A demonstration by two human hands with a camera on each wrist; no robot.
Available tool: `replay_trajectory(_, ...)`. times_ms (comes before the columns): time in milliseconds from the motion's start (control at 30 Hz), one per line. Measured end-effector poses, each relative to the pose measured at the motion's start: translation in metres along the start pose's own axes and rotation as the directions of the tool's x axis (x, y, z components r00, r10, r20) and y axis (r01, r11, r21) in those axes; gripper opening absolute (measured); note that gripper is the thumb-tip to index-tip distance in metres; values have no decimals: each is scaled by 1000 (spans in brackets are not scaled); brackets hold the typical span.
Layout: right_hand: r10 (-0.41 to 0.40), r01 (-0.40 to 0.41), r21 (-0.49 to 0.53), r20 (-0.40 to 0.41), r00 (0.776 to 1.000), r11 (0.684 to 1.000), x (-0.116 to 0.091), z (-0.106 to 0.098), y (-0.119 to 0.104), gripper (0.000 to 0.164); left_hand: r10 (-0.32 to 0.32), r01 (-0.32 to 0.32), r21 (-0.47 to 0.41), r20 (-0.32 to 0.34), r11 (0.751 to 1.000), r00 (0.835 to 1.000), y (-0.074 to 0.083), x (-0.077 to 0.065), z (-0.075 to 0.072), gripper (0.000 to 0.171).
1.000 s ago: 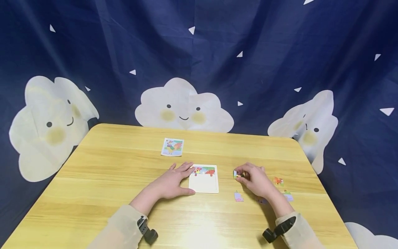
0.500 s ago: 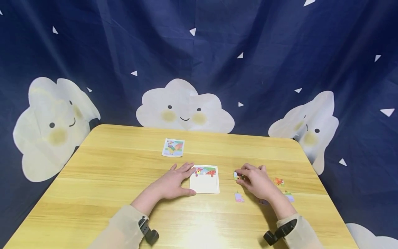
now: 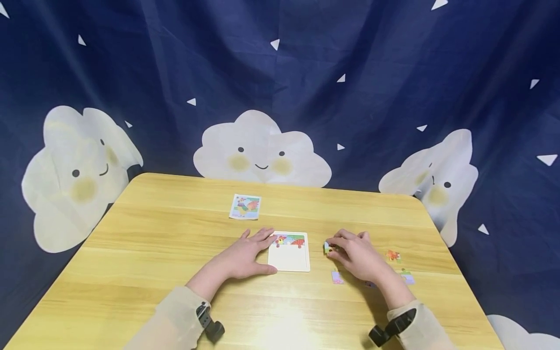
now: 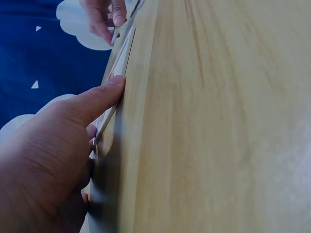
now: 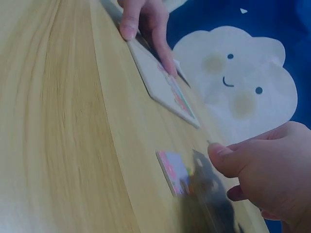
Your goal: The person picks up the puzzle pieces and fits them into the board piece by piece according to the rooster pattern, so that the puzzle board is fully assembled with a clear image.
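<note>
My left hand rests at the left side of a white square puzzle tray. Its fingers lie at the upper left corner and the thumb touches the lower left corner, as the left wrist view also shows for the thumb. Along the tray's top runs a row of fitted pieces with red, blue and green print; below it the white base is bare. To the tray's right, my right hand pinches a small jigsaw piece between thumb and fingers. The hand hides part of that piece.
A lavender and pink jigsaw piece lies below the right hand. Right of the wrist lie an orange piece and a green and lavender one. One more piece is mostly hidden. A rooster picture card lies behind the tray.
The right hand has shifted a little left toward the tray with the pinched jigsaw piece, which now tilts differently. The left hand and the tray stay together as before.
</note>
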State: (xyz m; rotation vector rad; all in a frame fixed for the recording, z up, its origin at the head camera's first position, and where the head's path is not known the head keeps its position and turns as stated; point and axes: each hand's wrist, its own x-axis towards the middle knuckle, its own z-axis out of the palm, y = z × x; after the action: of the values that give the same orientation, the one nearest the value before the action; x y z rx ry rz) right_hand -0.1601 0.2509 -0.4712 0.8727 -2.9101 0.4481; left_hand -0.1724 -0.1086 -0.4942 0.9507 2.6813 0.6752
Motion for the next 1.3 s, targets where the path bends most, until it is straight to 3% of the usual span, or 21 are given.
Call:
replay_trajectory(333, -54, 54, 115, -7, 999, 992, 20, 11, -28, 32, -4, 4, -2, 7, 1000, 1000, -1, -1, 0, 96)
replay_trajectory(867, -139, 145, 102, -56, 989, 984, 54, 40, -69, 40, -9, 9, 19, -3, 1000, 1000, -4, 0, 1, 97)
replay_trajectory(1300, -139, 146, 91, -81, 987, 985, 65, 54, -78, 33, 5, -5, -1, 2, 1000, 1000, -2, 0, -2, 95)
